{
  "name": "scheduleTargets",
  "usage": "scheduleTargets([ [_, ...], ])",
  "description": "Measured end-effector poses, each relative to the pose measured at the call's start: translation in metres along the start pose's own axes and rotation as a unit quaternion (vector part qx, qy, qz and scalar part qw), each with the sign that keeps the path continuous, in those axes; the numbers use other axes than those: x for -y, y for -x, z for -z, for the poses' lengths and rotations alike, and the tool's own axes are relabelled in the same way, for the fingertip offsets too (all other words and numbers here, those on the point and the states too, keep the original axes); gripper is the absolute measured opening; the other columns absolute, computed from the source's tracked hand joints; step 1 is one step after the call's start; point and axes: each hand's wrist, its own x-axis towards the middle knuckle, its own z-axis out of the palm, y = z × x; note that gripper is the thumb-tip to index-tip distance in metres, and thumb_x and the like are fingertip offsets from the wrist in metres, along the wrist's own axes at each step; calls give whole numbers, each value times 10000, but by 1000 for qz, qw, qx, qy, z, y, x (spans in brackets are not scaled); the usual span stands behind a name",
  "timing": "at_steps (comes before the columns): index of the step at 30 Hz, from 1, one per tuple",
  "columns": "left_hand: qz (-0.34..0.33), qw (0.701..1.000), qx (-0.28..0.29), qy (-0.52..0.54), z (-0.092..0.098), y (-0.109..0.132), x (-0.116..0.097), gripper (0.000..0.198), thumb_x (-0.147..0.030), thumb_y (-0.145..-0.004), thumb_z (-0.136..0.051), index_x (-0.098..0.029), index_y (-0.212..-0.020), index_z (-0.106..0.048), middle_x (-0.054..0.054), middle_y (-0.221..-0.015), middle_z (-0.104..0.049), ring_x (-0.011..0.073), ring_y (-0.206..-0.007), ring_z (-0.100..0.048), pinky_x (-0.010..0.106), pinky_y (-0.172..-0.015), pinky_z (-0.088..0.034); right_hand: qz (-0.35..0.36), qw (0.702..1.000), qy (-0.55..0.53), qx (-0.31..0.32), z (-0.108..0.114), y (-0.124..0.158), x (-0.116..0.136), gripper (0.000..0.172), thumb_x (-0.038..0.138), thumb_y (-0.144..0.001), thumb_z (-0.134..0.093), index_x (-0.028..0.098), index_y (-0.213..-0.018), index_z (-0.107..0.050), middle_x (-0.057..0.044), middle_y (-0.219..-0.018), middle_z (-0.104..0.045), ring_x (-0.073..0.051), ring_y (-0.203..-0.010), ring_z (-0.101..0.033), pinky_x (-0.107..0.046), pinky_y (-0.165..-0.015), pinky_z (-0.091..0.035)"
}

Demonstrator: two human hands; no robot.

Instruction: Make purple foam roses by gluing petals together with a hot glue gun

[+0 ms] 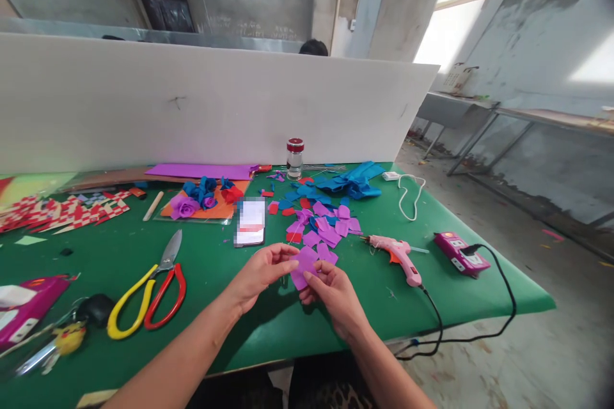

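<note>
My left hand and my right hand pinch a purple crepe-paper petal between them, just above the table's near side. Thumbs press on its face, with the other fingers partly hidden behind it. A thin line like a wire rises by my left fingertips; whether that hand grips it, I cannot tell. Beyond the hands lies a loose heap of purple petals, with blue and red pieces mixed in. To the right rests a pink glue gun, its nozzle pointing left towards the heap. A phone lies left of the heap.
Scissors with yellow and red handles lie at left. Paper flowers rest on an orange sheet. A lidded glass jar stands before the white partition. A corded power strip sits right; black cables hang over the near edge.
</note>
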Motion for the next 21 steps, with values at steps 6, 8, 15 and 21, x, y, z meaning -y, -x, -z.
scheduleTargets([
  [6, -5, 987, -21, -158, 5, -16, 9, 185, -345, -678, -690, -163, -708, -676, -33, -532, -552, 104, -492, -447, 227, -480, -303, 44, 988, 149, 5, 12, 10, 18, 392, 525, -739, -677, 191, -915, -570, -21, -647, -686, -168, -544, -612, -275, -523, -488],
  [8, -20, 968, -26, -250, 9, -23, 14, 183, -347, -710, -647, -174, -722, -705, -26, -523, -573, 116, -490, -469, 237, -494, -322, 151, 944, 283, -79, 41, 15, 37, 371, 513, -793, -613, 194, -981, -597, -36, -715, -678, -189, -605, -603, -300, -558, -481],
  [15, -54, 928, -28, -368, 18, -27, 29, 148, -315, -713, -617, -193, -677, -692, -7, -619, -660, 148, -594, -567, 249, -566, -372, 146, 673, 629, -361, 186, 24, 72, 444, 589, -801, -472, 180, -891, -619, -129, -882, -666, -279, -819, -605, -384, -717, -452],
  [21, -65, 919, -56, -385, 14, -24, 30, 144, -293, -696, -619, -190, -609, -669, 2, -588, -650, 151, -586, -558, 255, -556, -356, 58, 704, 674, -215, 208, 15, 65, 406, 581, -828, -434, 226, -705, -588, -35, -675, -658, -220, -675, -611, -298, -591, -398],
])
